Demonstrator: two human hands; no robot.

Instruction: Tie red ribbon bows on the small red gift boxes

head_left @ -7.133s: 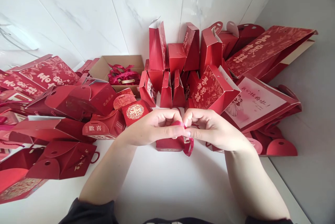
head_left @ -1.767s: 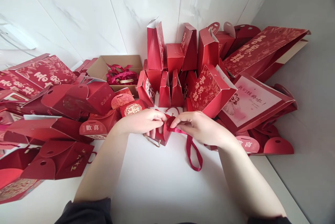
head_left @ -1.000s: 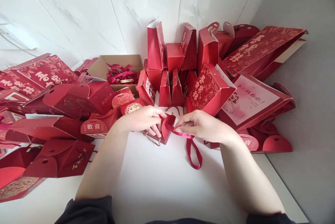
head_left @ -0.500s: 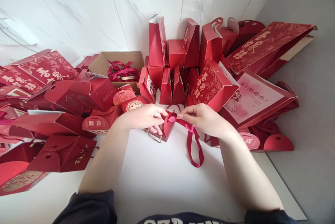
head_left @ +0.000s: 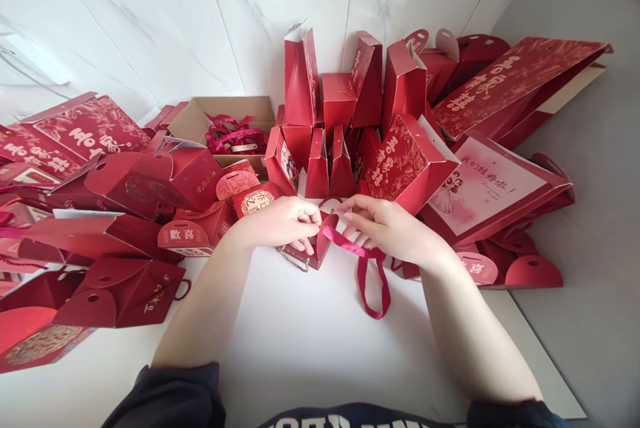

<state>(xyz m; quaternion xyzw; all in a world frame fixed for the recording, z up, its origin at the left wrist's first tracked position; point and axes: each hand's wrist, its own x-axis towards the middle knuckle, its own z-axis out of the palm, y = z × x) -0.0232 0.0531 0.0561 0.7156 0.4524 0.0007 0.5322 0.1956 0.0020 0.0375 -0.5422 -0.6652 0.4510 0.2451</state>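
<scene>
A small red gift box [head_left: 316, 260] with a gold cord handle [head_left: 293, 260] stands on the white tabletop in front of me. My left hand [head_left: 294, 223] is at its left side, thumb and finger pinched at the inner side of a flap, where the end of a magenta ribbon [head_left: 345, 243] comes through. That pinch partly hides the ribbon's end. Right of the box, my right hand [head_left: 377, 223] has its thumb and forefinger apart, close to the ribbon but not gripping it. The ribbon's loose length hangs in a loop on the table below my right hand.
An open cardboard box [head_left: 245, 108] holding more magenta ribbons stands at the back. Red gift boxes [head_left: 145, 288] crowd the left side; upright red bags [head_left: 300, 78] line the back wall. A large bag with a white panel [head_left: 480, 181] leans at the right.
My right thumb and forefinger have let go of the ribbon near the flap and spread apart. My left fingers have closed at the flap's inner side.
</scene>
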